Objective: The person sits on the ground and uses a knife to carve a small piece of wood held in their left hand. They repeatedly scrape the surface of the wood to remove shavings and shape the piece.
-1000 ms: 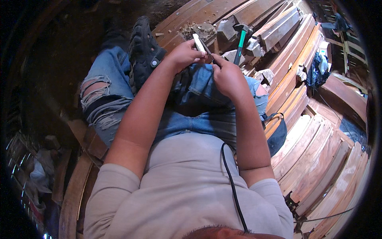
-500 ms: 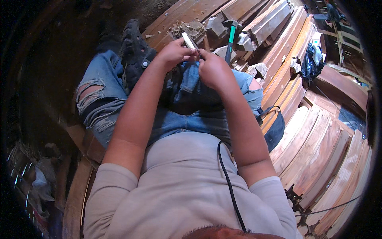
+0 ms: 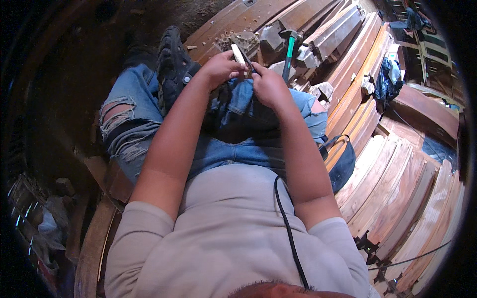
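Above my lap, my left hand [image 3: 220, 70] is closed around the lower end of a short, pale whittled-looking stick [image 3: 237, 53]. My right hand [image 3: 271, 87] grips a knife, its handle hidden in the fingers. The dark, narrow knife blade [image 3: 246, 57] points up and away, lying close along the right side of the stick. Whether the blade touches the stick is hard to tell. Both hands' fingertips nearly meet under the stick. Just right of the hands, a hammer [image 3: 289, 53] with a green and black handle leans head-up against wooden blocks.
Stacked wooden beams [image 3: 348, 94] run along the right, with more planks [image 3: 392, 193] nearer. Shavings [image 3: 233, 39] lie on the wood beyond my hands. My dark shoe [image 3: 171, 74] is left of them. A dark cap [image 3: 343, 161] rests by my right thigh, and a black plastic bag [image 3: 390, 79] sits farther right.
Both hands have shifted slightly right in view. The knife blade now shows more of its length beside the stick, and the right hand has turned a little.
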The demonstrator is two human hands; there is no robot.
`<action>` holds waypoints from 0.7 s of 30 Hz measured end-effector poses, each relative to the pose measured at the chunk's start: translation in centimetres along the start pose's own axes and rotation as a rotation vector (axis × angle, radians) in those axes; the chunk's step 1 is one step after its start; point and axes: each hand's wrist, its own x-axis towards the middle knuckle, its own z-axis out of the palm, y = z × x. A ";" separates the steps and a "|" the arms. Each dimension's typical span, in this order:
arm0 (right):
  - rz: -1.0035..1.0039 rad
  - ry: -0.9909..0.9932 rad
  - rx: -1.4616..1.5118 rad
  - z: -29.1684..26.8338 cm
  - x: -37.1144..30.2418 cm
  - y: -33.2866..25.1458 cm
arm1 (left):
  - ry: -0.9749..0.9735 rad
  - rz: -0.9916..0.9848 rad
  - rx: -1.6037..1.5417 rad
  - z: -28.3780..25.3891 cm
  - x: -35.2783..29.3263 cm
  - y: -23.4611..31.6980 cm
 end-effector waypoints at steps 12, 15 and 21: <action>-0.029 -0.044 -0.055 -1.6 -1.7 -0.9 | 0.010 0.027 -0.094 0.3 -0.1 -0.4; 0.007 -0.025 -0.079 -0.5 -1.6 -1.4 | 0.006 0.040 -0.105 0.0 0.2 -0.5; -0.001 0.002 0.003 1.4 0.4 -0.5 | -0.008 0.001 -0.005 -0.8 0.6 -1.0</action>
